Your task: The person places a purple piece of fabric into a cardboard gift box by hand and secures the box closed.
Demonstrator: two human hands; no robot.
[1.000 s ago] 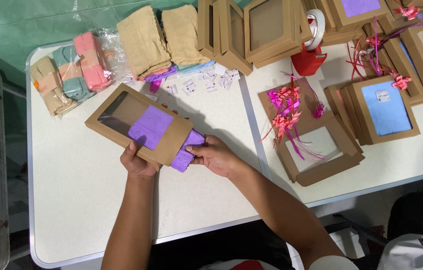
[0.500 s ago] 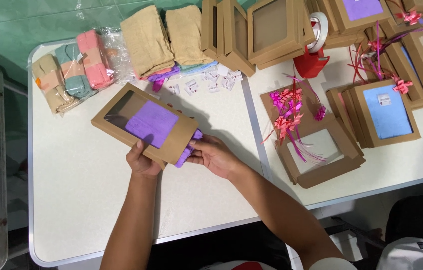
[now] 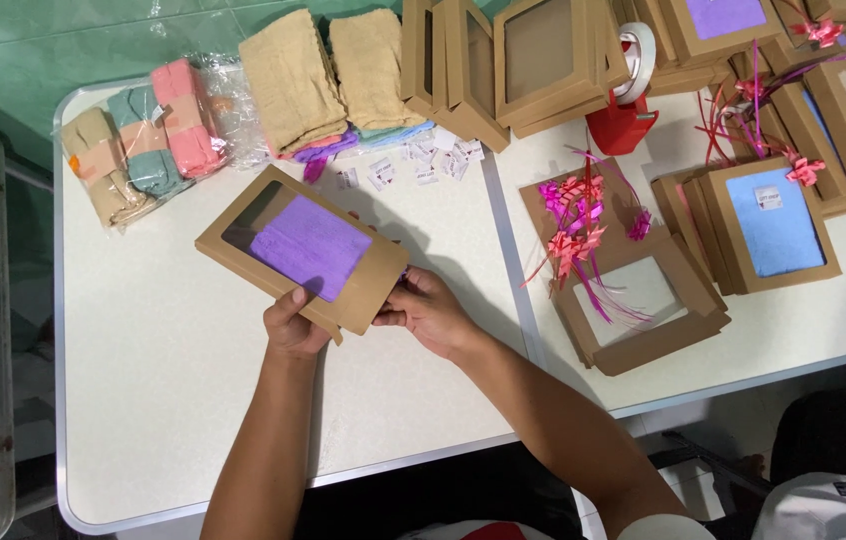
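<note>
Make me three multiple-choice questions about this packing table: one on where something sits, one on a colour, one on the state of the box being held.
1. Where is the red tape dispenser?
A. At the far side of the table, beside the stacked window boxes
B. On the floor
C. In the left hand

2. What colour is the towel inside the held window box?
A. Pink
B. Purple
C. Green

3. How does the held box stand?
A. Flat on the table, untouched
B. Gripped at its near end by both hands, towel inside
C. Empty and folded flat

Answers:
1. A, it sits by the stack of boxes near the table's far edge.
2. B, purple cloth shows through the window.
3. B, the left hand and right hand both hold its near end.
</note>
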